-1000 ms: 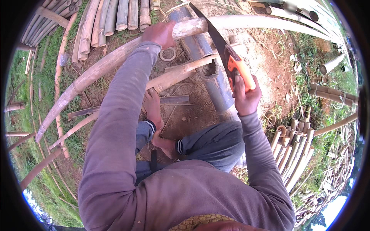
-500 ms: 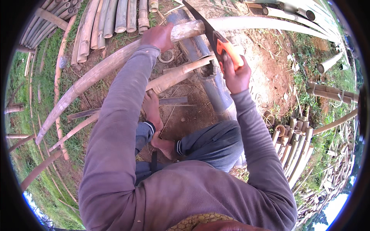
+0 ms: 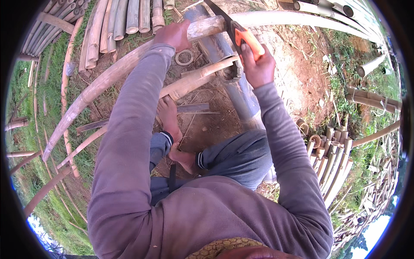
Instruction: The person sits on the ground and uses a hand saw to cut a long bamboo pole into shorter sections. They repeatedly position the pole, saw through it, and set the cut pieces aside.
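Room right of saw [image 3: 251, 42] — grey pole [image 3: 242, 98] blocks left.

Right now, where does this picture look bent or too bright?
In the head view, the bamboo pole in the left hand bows, probably fisheye distortion; in the head view too, sunlight bleaches the pale pole at upper right, and the sky at lower right washes out white.

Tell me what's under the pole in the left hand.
Beneath the bamboo pole, a thick grey bamboo log crosses, soil beside it. The stretch directly under the pole is covered, so contact cannot be told.
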